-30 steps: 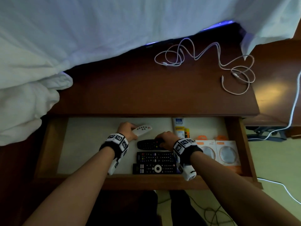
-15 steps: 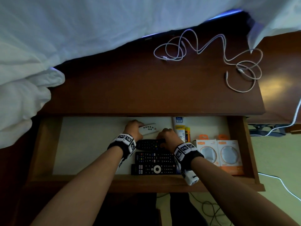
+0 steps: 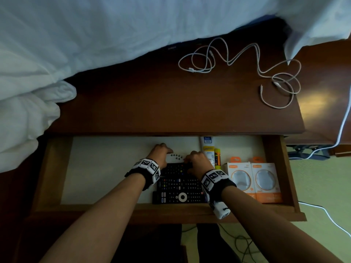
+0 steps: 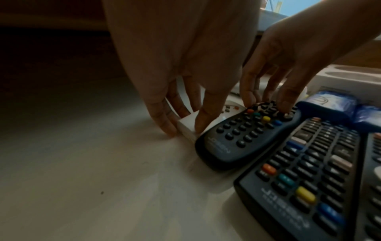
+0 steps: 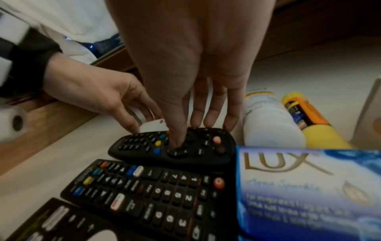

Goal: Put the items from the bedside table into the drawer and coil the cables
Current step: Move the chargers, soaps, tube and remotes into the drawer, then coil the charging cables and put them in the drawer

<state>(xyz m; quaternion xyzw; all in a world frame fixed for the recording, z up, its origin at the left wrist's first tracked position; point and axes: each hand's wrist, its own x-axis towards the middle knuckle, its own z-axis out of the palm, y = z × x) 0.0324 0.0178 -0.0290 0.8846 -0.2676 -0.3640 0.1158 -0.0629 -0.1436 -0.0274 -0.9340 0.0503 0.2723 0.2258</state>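
Down in the open drawer [image 3: 275, 168], both hands work at the back of a row of remotes. The left hand [image 3: 158, 152] pinches the end of a white remote [image 3: 175, 158] between thumb and fingers, so its grip is closed on that remote, which lies flat on the drawer's pale floor just behind the small black remote [image 4: 247, 135]. The right hand [image 3: 198, 164] has its fingers nearly straight, thumb tip pressing down on the small black remote's buttons and the other fingertips [image 5: 208, 122] at its far edge; its grip is released, pressing rather than clasping. Two longer black remotes [image 3: 180, 188] lie side by side in front of it. A soap box [image 5: 305, 192] sits at their right, then a white tube [image 3: 208, 149] and a yellow stick [image 3: 217, 156], then two orange packets [image 3: 254, 181] against the right wall. On the tabletop [image 3: 161, 103], white cables [image 3: 256, 63] lie in loose tangled loops near the bedding [image 3: 95, 35].
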